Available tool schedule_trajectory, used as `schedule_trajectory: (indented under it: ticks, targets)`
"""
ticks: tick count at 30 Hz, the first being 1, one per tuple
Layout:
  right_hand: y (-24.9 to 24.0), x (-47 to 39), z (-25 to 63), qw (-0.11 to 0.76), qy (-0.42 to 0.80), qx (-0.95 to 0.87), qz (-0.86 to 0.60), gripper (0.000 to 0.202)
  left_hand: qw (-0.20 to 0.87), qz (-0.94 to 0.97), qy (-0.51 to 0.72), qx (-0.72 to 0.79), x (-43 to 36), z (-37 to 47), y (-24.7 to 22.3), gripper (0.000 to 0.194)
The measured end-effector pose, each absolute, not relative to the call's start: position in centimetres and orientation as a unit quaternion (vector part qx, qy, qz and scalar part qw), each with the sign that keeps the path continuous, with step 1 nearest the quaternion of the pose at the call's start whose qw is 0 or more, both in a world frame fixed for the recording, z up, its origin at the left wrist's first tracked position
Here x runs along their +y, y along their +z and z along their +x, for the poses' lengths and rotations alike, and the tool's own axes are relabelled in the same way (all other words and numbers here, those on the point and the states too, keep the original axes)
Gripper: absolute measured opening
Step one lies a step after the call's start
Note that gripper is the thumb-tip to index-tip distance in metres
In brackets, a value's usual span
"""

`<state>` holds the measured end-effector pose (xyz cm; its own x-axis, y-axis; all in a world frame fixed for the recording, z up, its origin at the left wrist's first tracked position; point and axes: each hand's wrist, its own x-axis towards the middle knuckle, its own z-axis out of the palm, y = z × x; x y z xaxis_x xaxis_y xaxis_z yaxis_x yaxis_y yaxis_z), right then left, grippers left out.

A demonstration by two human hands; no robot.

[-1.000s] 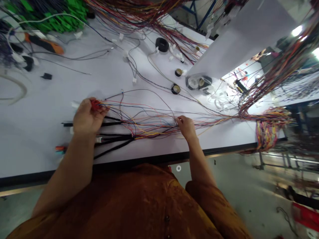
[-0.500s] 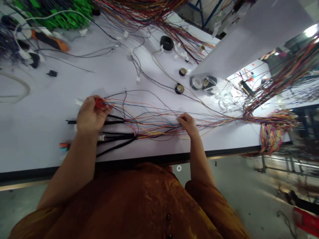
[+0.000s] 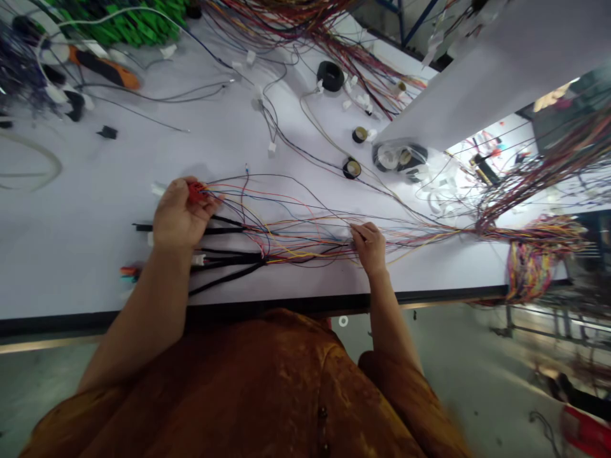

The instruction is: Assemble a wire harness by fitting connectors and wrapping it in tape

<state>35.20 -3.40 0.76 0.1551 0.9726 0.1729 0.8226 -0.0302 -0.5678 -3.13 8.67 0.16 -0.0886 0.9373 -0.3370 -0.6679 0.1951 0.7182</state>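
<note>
My left hand (image 3: 179, 213) is closed around a red connector (image 3: 196, 191) with several thin coloured wires running out of it to the right. Between finger and thumb, my right hand (image 3: 368, 245) pinches a dark wire (image 3: 305, 184) that arcs back toward the connector. Below and between the hands lies the wire harness (image 3: 305, 254), its strands spread over the white table (image 3: 109, 210). Black-sleeved branches (image 3: 229, 261) of the harness stick out to the left, partly behind my left forearm. A small white connector (image 3: 198, 259) sits among them.
Black tape rolls (image 3: 330, 76) lie at the back beside a pale slanted post (image 3: 458, 83). An orange-handled tool (image 3: 107, 69) and a green pile (image 3: 128, 22) are at the far left. Bundled wires (image 3: 529, 264) hang over the table's edge at the right.
The whole view has shifted slightly, so most things appear a little farther right. Both hands keep their grips, and the wire between them lies much the same.
</note>
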Motion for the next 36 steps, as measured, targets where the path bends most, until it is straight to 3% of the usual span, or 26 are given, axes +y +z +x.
schedule_trajectory:
  ticks: [5, 12, 16, 22, 26, 32, 36]
  targets:
    - [0.6, -4.2, 36.4, 0.377, 0.219, -0.519, -0.735, 0.015, 0.648, 0.156, 0.614, 0.422, 8.7, -3.0, 0.2, 0.029]
    - [1.1, -4.4, 36.5, 0.405, 0.331, -0.459, -0.718, 0.014, 0.646, 0.161, 0.616, 0.421, 8.8, -3.2, -0.3, 0.027]
    - [2.2, -4.2, 36.9, 0.36, 0.409, -0.52, -0.658, 0.014, 0.648, 0.164, 0.611, 0.424, 8.8, -3.2, -0.2, 0.027]
    - [3.4, -2.8, 36.3, 0.266, 0.413, -0.568, -0.661, 0.027, 0.641, 0.152, 0.609, 0.441, 8.8, -2.9, 0.2, 0.026]
    - [3.6, -1.8, 35.2, 0.228, 0.398, -0.59, -0.665, 0.015, 0.641, 0.151, 0.612, 0.438, 8.7, -2.7, 0.6, 0.027]
    - [2.6, -2.0, 34.9, 0.423, 0.501, -0.429, -0.621, 0.025, 0.641, 0.149, 0.612, 0.439, 8.7, -2.8, 0.4, 0.03]
    - [2.4, -1.7, 34.8, 0.392, 0.488, -0.391, -0.675, 0.03, 0.642, 0.149, 0.614, 0.434, 8.7, -2.9, 0.3, 0.03]
